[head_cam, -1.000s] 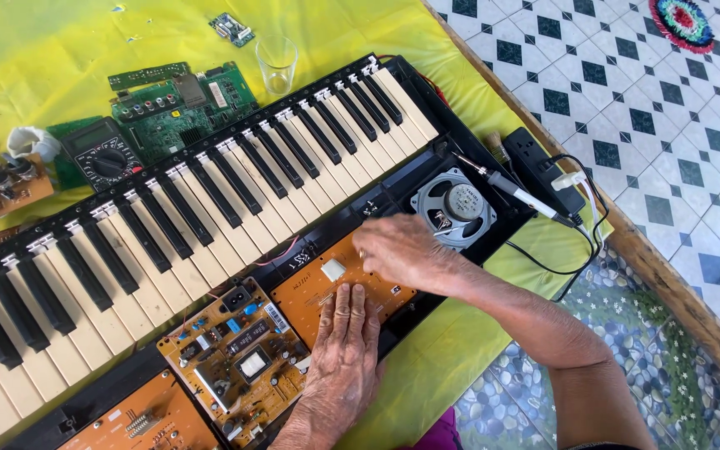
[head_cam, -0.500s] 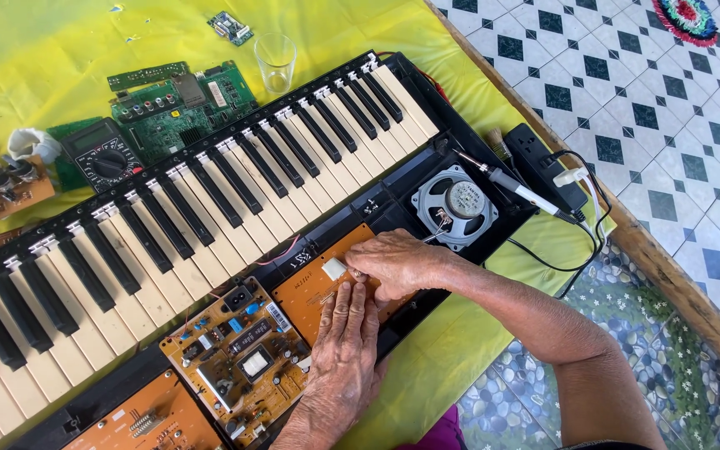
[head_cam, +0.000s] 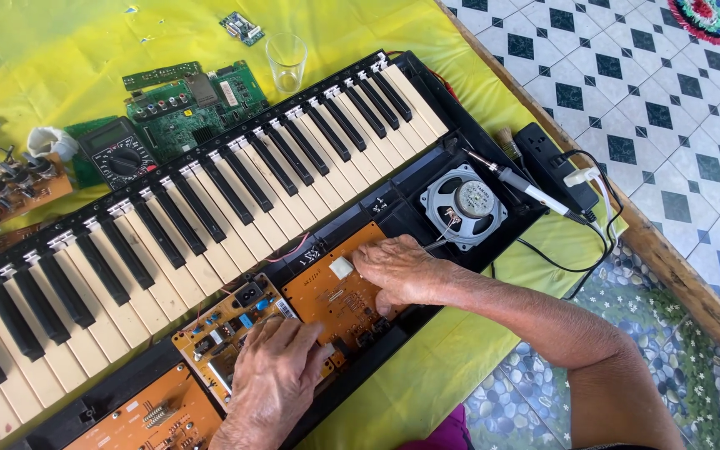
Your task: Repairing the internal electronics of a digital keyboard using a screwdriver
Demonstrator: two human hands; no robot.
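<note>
1. An orange circuit board (head_cam: 335, 296) lies inside the opened black shell of an electronic keyboard (head_cam: 210, 208), just in front of the keys and left of the round grey speaker (head_cam: 464, 204).
2. The right hand (head_cam: 402, 271) rests palm down on the right end of that board, fingers bent and pressing its surface beside a small white connector (head_cam: 341, 267); its grip closes around nothing.
3. The left hand (head_cam: 277, 375) lies flat across the seam between the orange board and a second, component-filled board (head_cam: 222, 329) to its left, fingers stretched out and loose, holding nothing.
4. A third orange board (head_cam: 152, 417) sits further left in the shell, apart from both hands.
5. A soldering iron (head_cam: 527, 187) lies across the shell's right edge, near the speaker, its cable running to a black power strip (head_cam: 547, 162).
6. Beyond the keys, on the counter's yellow cloth (head_cam: 60, 50), lie a green circuit board (head_cam: 185, 104), a dark multimeter (head_cam: 118, 154), a clear drinking glass (head_cam: 286, 60) and a small green board (head_cam: 242, 27).
7. At the far left sits a brown board (head_cam: 10, 187) crowded with parts.
8. The tiled floor (head_cam: 627, 83), patterned in white and blue, shows to the right.
</note>
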